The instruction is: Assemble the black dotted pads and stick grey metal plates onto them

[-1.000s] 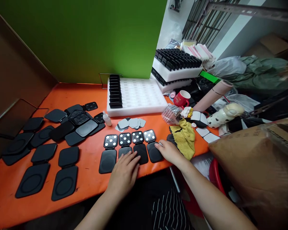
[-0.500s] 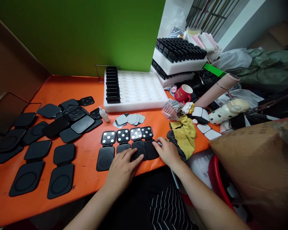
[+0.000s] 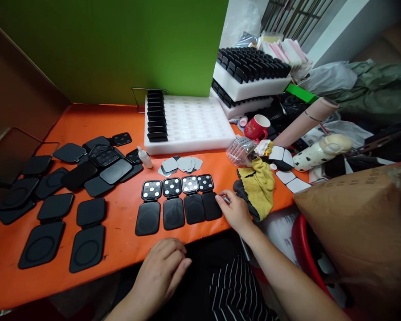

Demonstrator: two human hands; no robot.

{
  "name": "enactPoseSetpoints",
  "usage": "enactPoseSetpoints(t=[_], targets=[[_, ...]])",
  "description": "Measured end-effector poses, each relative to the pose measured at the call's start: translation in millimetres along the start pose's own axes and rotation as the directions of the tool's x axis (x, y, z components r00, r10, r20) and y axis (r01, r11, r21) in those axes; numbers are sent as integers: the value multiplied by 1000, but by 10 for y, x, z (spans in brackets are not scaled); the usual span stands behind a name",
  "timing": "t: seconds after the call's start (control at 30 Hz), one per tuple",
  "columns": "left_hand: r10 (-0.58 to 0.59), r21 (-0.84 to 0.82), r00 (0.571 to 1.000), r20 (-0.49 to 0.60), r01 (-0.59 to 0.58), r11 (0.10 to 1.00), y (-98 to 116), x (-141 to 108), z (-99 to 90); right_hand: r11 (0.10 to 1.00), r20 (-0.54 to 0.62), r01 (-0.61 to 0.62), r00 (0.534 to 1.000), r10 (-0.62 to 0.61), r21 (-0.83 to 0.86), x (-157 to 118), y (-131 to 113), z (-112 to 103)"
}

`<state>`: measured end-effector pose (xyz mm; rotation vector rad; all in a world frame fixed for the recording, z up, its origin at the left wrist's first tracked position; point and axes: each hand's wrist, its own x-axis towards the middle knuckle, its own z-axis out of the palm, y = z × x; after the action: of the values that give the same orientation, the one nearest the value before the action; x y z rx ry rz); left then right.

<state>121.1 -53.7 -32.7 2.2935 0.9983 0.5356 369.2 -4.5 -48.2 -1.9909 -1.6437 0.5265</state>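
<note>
Broadly, the orange table (image 3: pixel 120 249) carries a white foam tray (image 3: pixel 190 127) with one column of black cases (image 3: pixel 156 117) slotted along its left edge and the other slots bare; farther right, stacked trays (image 3: pixel 250 87) look full. Four open cases (image 3: pixel 178 203) lie in a row near the front edge. The right hand (image 3: pixel 235 209) rests at the row's right end, fingertips pinched together on a small silvery item. The left hand (image 3: pixel 162 269) hangs loosely curled, holding nothing, just off the table. Squaring the row likely wants light, even pressure so hinges stay flat
</note>
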Motion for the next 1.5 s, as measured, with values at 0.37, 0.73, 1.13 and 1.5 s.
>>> enactPoseSetpoints(t=[0.37, 0.73, 1.13, 1.5], targets=[[-78, 233, 993, -86, 96, 968, -137, 558, 87, 989, -18, 79, 997, -82, -128, -44, -21, 27], [-126, 174, 986, -110, 144, 974, -159, 486, 98, 988, 8, 69, 998, -68, -138, -49, -18, 36], [-62, 151, 991, -123, 80, 985, -209, 324, 60, 979, 23, 76, 997, -73, -191, -50, -49, 47], [33, 194, 999, 2, -32, 981, -130, 175, 30, 956, 75, 90, 995, -72, -280, -46, -81, 34]])
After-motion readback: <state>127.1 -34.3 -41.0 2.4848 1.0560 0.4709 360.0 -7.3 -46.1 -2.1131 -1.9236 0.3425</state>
